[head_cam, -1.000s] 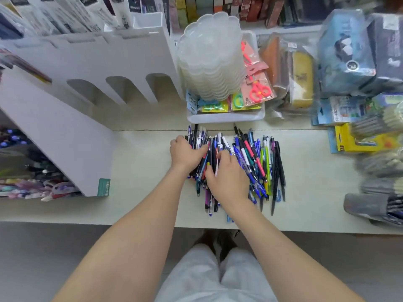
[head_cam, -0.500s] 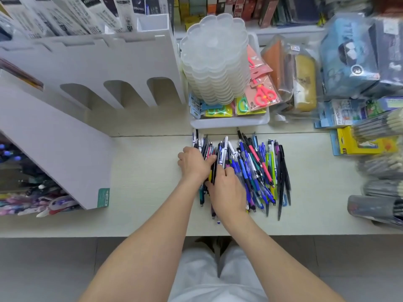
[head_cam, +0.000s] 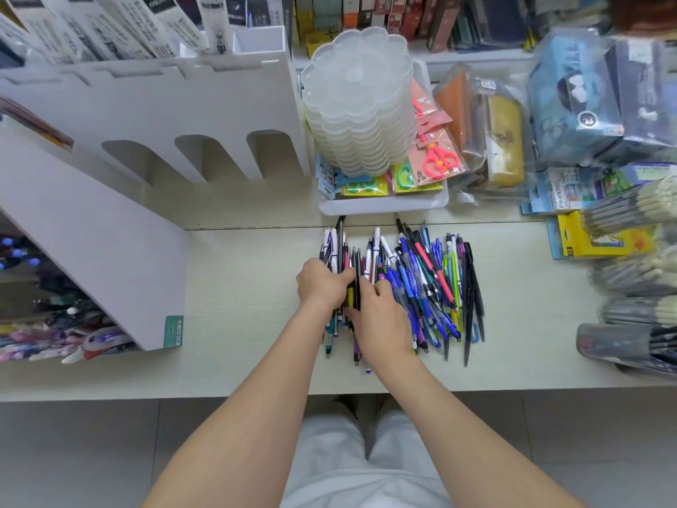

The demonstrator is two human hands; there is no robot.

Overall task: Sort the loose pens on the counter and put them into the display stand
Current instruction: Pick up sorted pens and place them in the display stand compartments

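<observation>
As the hands stand: left hand [head_cam: 322, 284] curls round a few of the pens [head_cam: 421, 284] at the heap's left edge; right hand [head_cam: 381, 317] pinches a dark pen [head_cam: 357, 287] beside it.
Location: loose heap on the tabletop [head_cam: 238, 306], right of the white display stand [head_cam: 91, 232].
Handling: likely light, stiff, smooth, prone to roll; grip mid-barrel.
Writing: green label [head_cam: 174, 331] on stand illegible; printed boxes [head_cam: 110, 27] behind it blurred.
</observation>
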